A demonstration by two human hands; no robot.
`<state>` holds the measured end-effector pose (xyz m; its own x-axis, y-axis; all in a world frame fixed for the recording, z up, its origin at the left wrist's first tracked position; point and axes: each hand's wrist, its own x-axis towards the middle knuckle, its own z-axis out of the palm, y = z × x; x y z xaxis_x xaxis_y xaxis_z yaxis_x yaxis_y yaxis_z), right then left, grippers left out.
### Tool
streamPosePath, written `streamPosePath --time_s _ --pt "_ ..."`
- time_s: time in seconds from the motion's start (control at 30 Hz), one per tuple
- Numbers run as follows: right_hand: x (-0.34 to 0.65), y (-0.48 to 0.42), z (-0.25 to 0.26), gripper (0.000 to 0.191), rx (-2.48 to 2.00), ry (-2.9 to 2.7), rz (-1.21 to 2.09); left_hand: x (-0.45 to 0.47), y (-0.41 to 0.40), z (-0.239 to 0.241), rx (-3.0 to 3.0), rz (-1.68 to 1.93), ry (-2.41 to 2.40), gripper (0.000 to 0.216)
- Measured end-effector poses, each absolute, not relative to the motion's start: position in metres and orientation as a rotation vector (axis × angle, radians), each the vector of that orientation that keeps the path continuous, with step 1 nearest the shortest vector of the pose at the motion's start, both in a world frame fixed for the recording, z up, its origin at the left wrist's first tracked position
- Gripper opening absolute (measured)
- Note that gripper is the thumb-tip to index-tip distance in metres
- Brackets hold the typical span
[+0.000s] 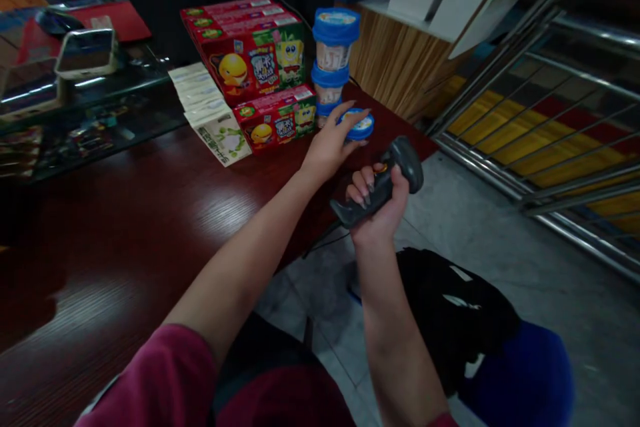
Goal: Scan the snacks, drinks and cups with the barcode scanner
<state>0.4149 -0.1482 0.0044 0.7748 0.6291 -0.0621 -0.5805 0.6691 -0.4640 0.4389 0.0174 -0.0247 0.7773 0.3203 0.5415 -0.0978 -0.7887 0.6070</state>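
Observation:
My right hand (377,197) is wrapped around the handle of a dark grey barcode scanner (407,163), held over the table's right edge. With its fingers curved over a small tub with a blue lid (361,123), my left hand (330,143) grips it at the table's corner; the tub's body is mostly hidden. Just behind stands a stack of blue-lidded tubs (334,57). Red snack boxes (255,67) with cartoon pictures are piled to the left, and one smaller red box (275,127) sits in front of them. Flat pale packets (220,137) lie overlapping beside the boxes.
The dark red wooden table (150,213) reaches to the left. A glass-topped counter (100,133) carries a phone (86,52). At right stand a metal rack (575,193) and a cardboard stack (395,53). A black bag (450,307) and something blue (525,373) are below.

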Motion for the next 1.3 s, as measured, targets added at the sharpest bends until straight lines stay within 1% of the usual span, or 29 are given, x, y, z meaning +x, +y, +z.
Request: streamPosePath --time_s 0.1,0.27,0.43,0.57,0.77,0.9,1.0,1.1,1.3 --pt "0.416 -0.150 0.002 0.022 -0.464 -0.118 0.691 0.430 0.026 -0.029 2.204 0.909 0.062 0.048" --pt "0.413 -0.152 0.005 0.025 -0.536 -0.141 0.751 0.380 0.018 -0.022 1.811 0.926 0.260 0.060" --pt "0.386 -0.149 0.011 0.026 -0.626 -0.200 0.844 0.280 0.004 -0.010 1.345 0.798 0.398 0.071" --pt "0.332 -0.136 0.014 0.027 -0.646 -0.274 1.046 0.185 0.010 -0.002 1.075 0.787 0.562 0.068" --pt "0.230 -0.096 0.016 0.028 -0.629 -0.447 1.487 0.039 0.029 0.008 1.033 0.923 0.632 0.058" --pt "0.167 -0.074 0.017 0.024 -0.659 -0.515 1.656 -0.031 0.032 0.005 1.060 0.994 0.695 0.052" --pt "0.139 -0.070 0.018 0.026 -0.690 -0.567 1.741 -0.052 0.032 -0.002 1.070 1.061 0.717 0.053" --pt "0.130 -0.073 0.019 0.027 -0.720 -0.606 1.787 -0.052 0.034 -0.006 1.157 1.164 0.790 0.057" --pt "0.134 -0.075 0.017 0.026 -0.779 -0.600 1.772 -0.047 0.036 -0.001 1.444 1.303 0.898 0.046"
